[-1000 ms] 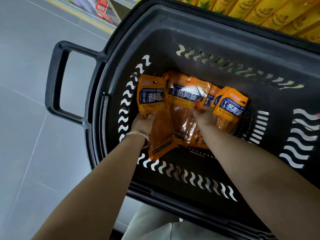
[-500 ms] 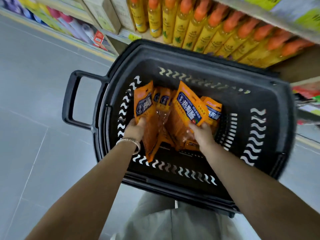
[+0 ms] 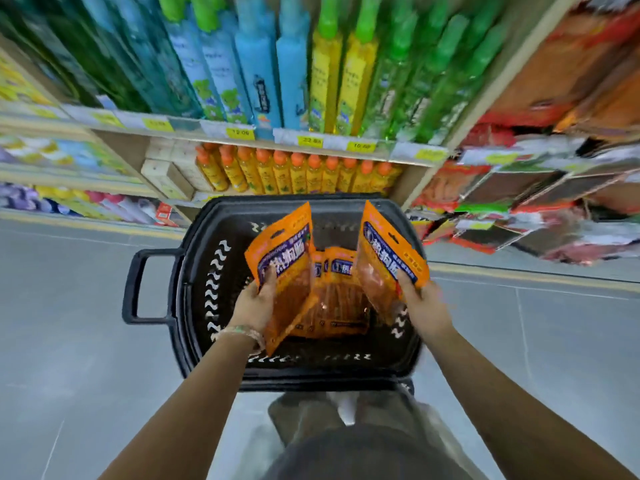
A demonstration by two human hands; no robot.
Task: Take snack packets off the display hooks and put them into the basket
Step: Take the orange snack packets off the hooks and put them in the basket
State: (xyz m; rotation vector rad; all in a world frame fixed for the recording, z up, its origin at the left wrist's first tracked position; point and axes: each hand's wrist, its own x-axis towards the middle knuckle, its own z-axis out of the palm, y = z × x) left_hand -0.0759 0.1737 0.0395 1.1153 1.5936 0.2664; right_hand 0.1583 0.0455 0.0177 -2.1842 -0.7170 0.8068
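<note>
A black plastic basket (image 3: 194,306) stands on the floor in front of me, with several orange snack packets (image 3: 337,299) lying inside. My left hand (image 3: 254,301) grips one orange snack packet (image 3: 285,261) upright above the basket's left half. My right hand (image 3: 420,303) grips another orange packet (image 3: 382,261) upright above the right half. Both held packets are lifted clear of those lying in the basket.
Shelves behind the basket hold orange-capped yellow bottles (image 3: 298,174) and tall blue, yellow and green bottles (image 3: 294,64). At the right, hanging snack packets (image 3: 519,188) fill a display, blurred. The basket's handle (image 3: 138,285) sticks out left over grey floor tiles.
The view has tilted up and back from the basket. Both hands have risen out of the pile, each holding a packet upright and farther apart than before.
</note>
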